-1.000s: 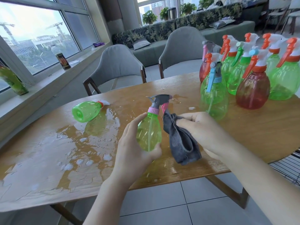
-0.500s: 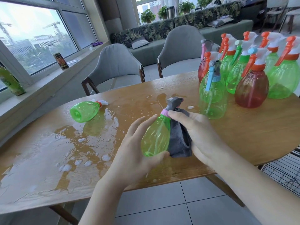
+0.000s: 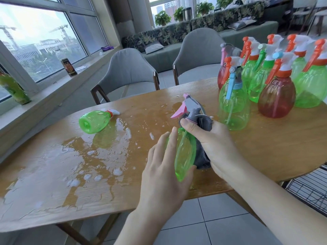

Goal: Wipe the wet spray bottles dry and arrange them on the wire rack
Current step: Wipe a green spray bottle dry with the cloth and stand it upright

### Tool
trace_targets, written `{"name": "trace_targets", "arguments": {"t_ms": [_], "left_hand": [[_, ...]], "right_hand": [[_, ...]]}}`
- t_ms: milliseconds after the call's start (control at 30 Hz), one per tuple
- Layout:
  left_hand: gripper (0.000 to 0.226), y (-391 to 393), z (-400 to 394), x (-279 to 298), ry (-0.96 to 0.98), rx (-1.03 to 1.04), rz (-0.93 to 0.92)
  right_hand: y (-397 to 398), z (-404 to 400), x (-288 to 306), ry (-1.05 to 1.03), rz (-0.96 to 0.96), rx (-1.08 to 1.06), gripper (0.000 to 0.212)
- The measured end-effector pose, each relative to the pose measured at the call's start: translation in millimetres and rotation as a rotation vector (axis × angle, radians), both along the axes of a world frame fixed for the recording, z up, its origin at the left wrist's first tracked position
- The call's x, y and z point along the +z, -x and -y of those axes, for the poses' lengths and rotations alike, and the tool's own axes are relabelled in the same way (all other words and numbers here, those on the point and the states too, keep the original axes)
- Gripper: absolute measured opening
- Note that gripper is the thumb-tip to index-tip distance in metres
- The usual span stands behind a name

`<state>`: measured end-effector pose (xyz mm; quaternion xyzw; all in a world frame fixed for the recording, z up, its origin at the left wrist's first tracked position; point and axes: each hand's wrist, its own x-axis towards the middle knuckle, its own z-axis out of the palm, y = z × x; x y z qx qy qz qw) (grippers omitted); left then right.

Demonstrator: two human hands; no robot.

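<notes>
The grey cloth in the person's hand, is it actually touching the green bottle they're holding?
Touching. The head view shows the grey cloth pressed flat against the green bottle by the right hand, no gap between them.

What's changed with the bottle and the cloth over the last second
The green bottle has tipped from upright to leaning, its grey and pink sprayer now pointing away. The right hand brought the grey cloth from the sprayer round onto the body, thumb at the neck. The left hand loosened, fingers straighter along the bottle. The lying bottle, the standing bottles and the puddle stayed put.
</notes>
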<state>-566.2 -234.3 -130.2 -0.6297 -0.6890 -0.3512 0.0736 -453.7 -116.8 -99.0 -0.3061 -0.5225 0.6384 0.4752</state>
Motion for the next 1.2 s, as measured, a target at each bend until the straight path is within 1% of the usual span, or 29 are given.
{"name": "trace_targets", "arguments": {"t_ms": [33,67,100,167,233,267,300,333,367,467,567,633,700,800,867,967,1067,1133,1200], "left_hand": [[0.099,1,1,0,-0.013,-0.01,0.014],[0.097,5,2,2,-0.019,-0.039,0.069],[0.093,10,3,5,-0.009,-0.086,0.165],[0.086,19,5,14,0.053,-0.183,0.437],[0.078,26,5,20,0.166,-0.271,0.673],[0.075,28,5,23,0.212,-0.296,0.733],[0.074,30,4,23,0.234,-0.304,0.753],[0.076,30,4,23,0.233,-0.293,0.732],[0.079,28,3,20,0.207,-0.264,0.667],[0.091,14,1,7,0.065,-0.106,0.395],[0.097,0,0,-4,-0.018,-0.02,0.304],[0.098,3,-1,-5,-0.032,-0.021,0.314],[0.093,13,-1,1,-0.016,-0.078,0.384],[0.081,26,-1,12,0.114,-0.25,0.652],[0.078,29,-3,17,0.18,-0.314,0.755],[0.073,26,-8,16,0.17,-0.306,0.749],[0.078,16,-12,12,0.083,-0.202,0.606],[0.081,14,-14,11,0.044,-0.159,0.582],[0.081,18,-15,12,0.056,-0.17,0.619]], "right_hand": [[0,-1,0,-0.014,-0.001,0.003,0.027],[-1,-2,1,-0.025,-0.011,0.015,0.029],[-1,-4,2,-0.026,-0.026,0.037,0.032],[-4,-8,5,-0.009,-0.053,0.103,0.039],[-6,-12,5,0.017,-0.062,0.174,0.035],[-6,-12,5,0.022,-0.061,0.188,0.033],[-6,-12,4,0.014,-0.051,0.176,0.032],[-5,-12,3,-0.016,-0.027,0.137,0.034],[-4,-12,1,-0.065,0.006,0.086,0.036],[0,-6,0,-0.239,0.083,-0.024,0.029],[1,0,3,-0.308,0.127,-0.075,0.023],[0,1,5,-0.322,0.141,-0.063,0.025],[-2,-4,5,-0.315,0.148,-0.024,0.029],[-3,-10,7,-0.235,0.118,0.017,0.024],[-3,-11,5,-0.225,0.133,0.004,0.028],[-1,-9,4,-0.312,0.228,-0.11,0.041],[-1,-1,8,-0.454,0.34,-0.211,0.049],[-3,2,10,-0.495,0.341,-0.187,0.047],[-3,1,12,-0.432,0.265,-0.091,0.041]]}}
